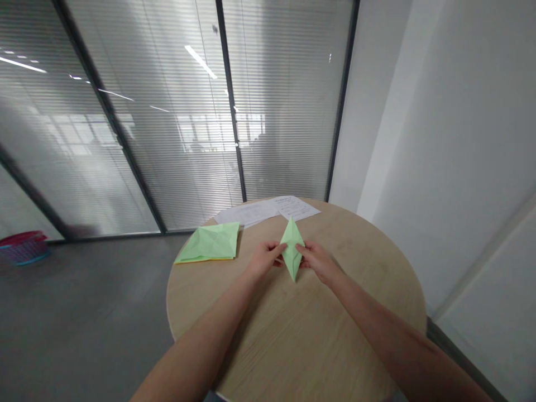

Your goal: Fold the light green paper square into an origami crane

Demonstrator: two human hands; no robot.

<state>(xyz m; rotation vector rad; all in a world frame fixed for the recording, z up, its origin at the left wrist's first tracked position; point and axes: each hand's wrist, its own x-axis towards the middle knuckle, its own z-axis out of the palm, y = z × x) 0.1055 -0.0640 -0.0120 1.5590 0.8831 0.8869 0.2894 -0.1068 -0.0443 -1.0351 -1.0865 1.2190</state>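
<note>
A light green sheet of paper folded into a long diamond [292, 237] is held upright above the round wooden table [268, 346], its points up and down. My left hand [268, 257] pinches its left edge, thumb on the near face and fingers behind. On the opposite edge my right hand [315, 258] grips it the same way, thumb pressed near the middle. Parts of the fingers are hidden behind the paper. To the left of my hands lies a stack of green paper [213, 243], creased on top, with a yellow edge showing underneath.
Printed white sheets [293, 207] lie overlapping at the table's far edge. Behind stands a glass partition [288, 100] with blinds and dark frames. A white wall [469, 139] rises on the right. Red and blue baskets [25, 248] sit on the grey floor at far left.
</note>
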